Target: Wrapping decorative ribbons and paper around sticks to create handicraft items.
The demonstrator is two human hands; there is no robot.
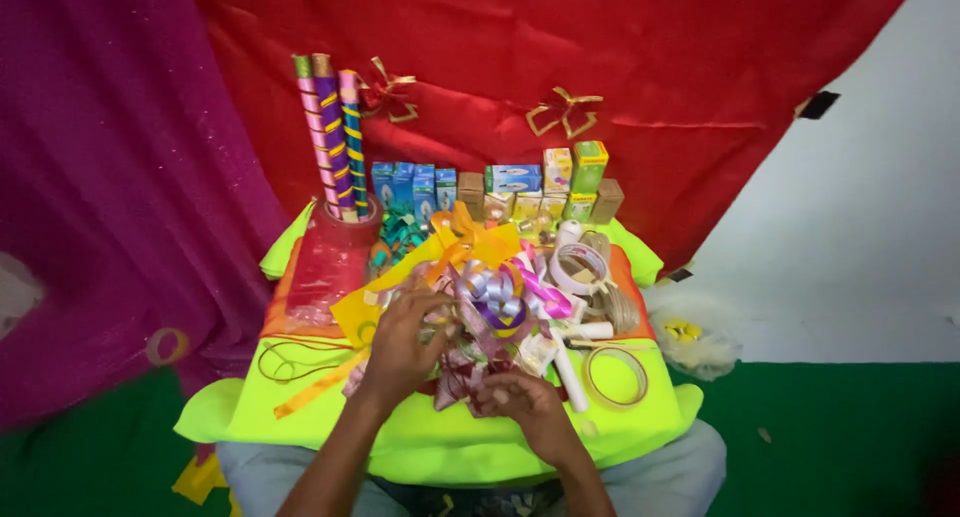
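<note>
Resting in the middle of the worktop (300, 402), the heap of ribbon bows (490, 327) sits right under your hands: a silver and purple bow (497, 299) on top, pink curls (545, 297) to its right, darker red bows (462, 377) nearest you. Your left hand (400, 347) lies over the heap's left side with fingers spread and curled into the ribbons, a loose grip on the pile and not a clenched one. Your right hand (525, 397) is closed around a red bow at the near edge; how tight that grip is cannot be told. Judging by the heap, several bows look finished, and the one at your right hand seems to be the piece in work; whether it is complete is not clear. Plenty of supplies sit untouched: a tape ring (615, 375) just right of your right hand, a white roll (578, 267) and twine (618, 307) beyond it, a yellow ribbon (310, 385) trailing left. Farther back stand wrapped rolls (335, 137) in a red tape ring (345, 222) and a row of small boxes (500, 189), all before a red cloth (560, 37).
</note>
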